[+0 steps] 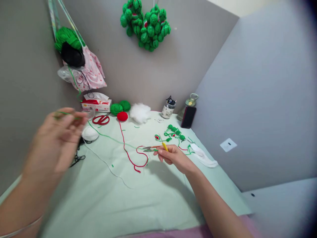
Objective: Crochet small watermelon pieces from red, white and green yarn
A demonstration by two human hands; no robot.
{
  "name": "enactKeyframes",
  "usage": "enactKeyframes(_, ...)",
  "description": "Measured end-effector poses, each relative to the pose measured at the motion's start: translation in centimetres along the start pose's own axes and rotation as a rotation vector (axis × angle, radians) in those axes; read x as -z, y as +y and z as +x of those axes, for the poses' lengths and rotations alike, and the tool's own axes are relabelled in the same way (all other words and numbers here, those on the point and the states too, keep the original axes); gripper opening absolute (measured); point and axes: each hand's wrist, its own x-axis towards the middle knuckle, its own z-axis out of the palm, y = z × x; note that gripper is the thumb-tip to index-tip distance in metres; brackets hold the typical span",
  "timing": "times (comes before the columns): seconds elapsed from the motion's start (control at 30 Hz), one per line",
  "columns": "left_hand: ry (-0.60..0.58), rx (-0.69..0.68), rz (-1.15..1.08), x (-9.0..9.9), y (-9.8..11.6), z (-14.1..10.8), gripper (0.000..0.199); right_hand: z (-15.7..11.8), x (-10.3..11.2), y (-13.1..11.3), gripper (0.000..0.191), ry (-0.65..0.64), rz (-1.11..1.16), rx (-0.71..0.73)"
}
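Observation:
My left hand [58, 138], raised at the left and slightly blurred, pinches a strand of green yarn. From there the green yarn [106, 136] stretches across to my right hand [173, 155]. The right hand is closed around thread snips [150, 149], their blades pointing left. A yellow-handled tool [164, 146] with a thin metal tip, likely a crochet hook, is in the same hand. Below the snips, red yarn [128, 158] curls over the table from a red ball [122, 116]. Small crocheted green pieces [173, 130] lie beyond the right hand.
On the cloth-covered table [123, 208] are red scissors [100, 119], white yarn [90, 133], green yarn balls [116, 108], stuffing [140, 113] and a tissue box [96, 105]. Farther right stand a pen jar [167, 110] and phone [188, 117]. Green crochet work [151, 28] hangs above.

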Motion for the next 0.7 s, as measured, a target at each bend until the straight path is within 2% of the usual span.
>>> enactKeyframes(0.03,-0.039,-0.03,0.015,-1.7,-0.6,-0.7,0.024,-0.1,-0.6,-0.4,0.044,-0.015,0.003,0.012)
enactKeyframes(0.1,-0.285,0.089,0.213,-4.5,-2.1,-2.2,0.022,-0.2,-1.6,-1.2,0.039,-0.035,0.011,0.033)
enactKeyframes(0.13,-0.431,0.138,0.314,-5.6,-2.9,-2.9,0.024,-0.1,-2.1,-1.4,0.036,-0.043,0.016,0.043)
enactKeyframes(0.2,-0.582,0.162,0.381,-7.0,-4.6,-4.1,0.025,0.2,-2.9,-1.6,0.032,-0.05,0.021,0.057)
enactKeyframes(0.3,-0.591,0.139,0.371,-7.8,-6.7,-5.3,0.019,0.9,-4.0,-1.1,0.031,-0.041,0.005,0.082)
enactKeyframes(0.4,-0.566,0.176,0.358,-7.5,-7.9,-5.8,0.022,1.5,-5.1,0.0,0.029,0.011,-0.039,0.139)
enactKeyframes(0.53,-0.546,0.257,0.351,-6.7,-8.4,-6.1,0.024,1.8,-6.2,1.1,0.023,0.092,-0.07,0.178)
enactKeyframes(0.7,-0.528,0.329,0.324,-6.3,-8.5,-6.0,0.023,1.8,-5.9,0.8,0.027,0.106,-0.102,0.193)
